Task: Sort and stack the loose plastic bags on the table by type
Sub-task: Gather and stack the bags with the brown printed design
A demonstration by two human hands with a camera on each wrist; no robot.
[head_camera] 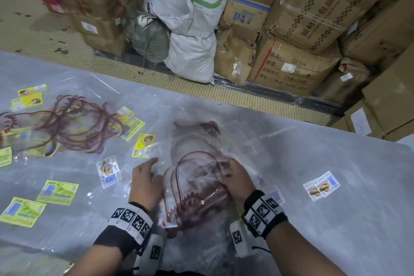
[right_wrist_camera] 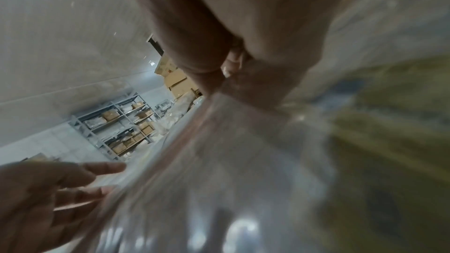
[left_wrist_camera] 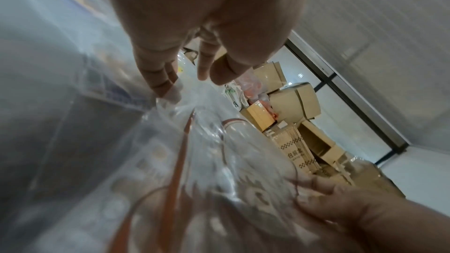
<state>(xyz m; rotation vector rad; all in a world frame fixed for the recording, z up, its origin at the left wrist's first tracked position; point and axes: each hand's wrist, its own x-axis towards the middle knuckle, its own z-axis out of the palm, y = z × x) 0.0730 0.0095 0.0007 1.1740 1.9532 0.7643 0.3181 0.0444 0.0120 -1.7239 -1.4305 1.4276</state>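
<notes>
While the right hand (head_camera: 235,180) pinches the red-printed bag (head_camera: 195,177), apparently lengthwise away from the person, the left hand (head_camera: 145,182) rests open alongside.

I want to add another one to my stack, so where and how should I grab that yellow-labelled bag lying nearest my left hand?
Probably pinch the yellow-labelled bag by its clear edge from above: it lies flat on the table.
</notes>
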